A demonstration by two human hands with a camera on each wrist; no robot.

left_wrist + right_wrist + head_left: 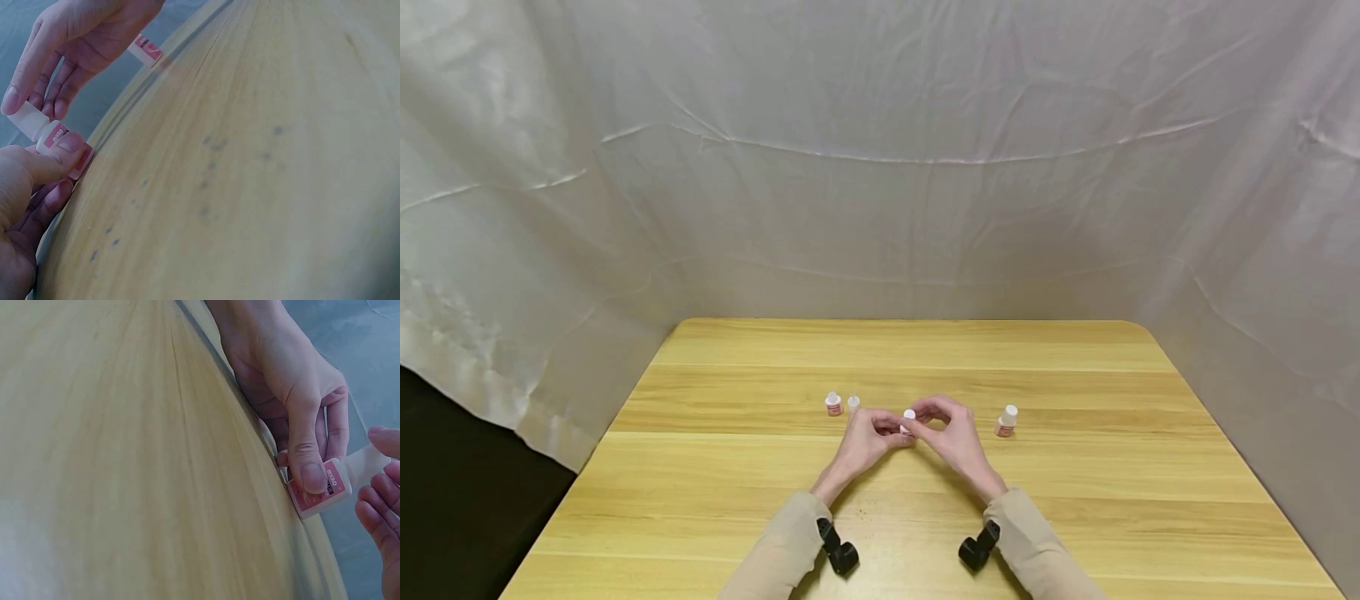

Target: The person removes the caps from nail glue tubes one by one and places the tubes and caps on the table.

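Between both hands a small white glue bottle (pixel 335 481) with a pink-red label stands at the table, its white cap (pixel 365 464) on top. My left hand (pixel 867 437) grips the bottle's body, thumb across the label in both wrist views. With thumb and fingertips my right hand (pixel 953 435) pinches the cap; its palm is away from the bottle. In the head view a second bottle (pixel 833 406) stands beyond the left hand, beside a small white piece (pixel 853 402) partly behind that hand. A third bottle (pixel 1006 422), with a tall white top, stands right of the right hand.
The wooden table (pixel 1120 517) runs to rounded far corners, with pale grey cloth (pixel 880 217) hanging behind and at the sides. Small dark specks (pixel 212 150) mark the tabletop near me. A black wrist camera (pixel 838 550) sits on each sleeve.
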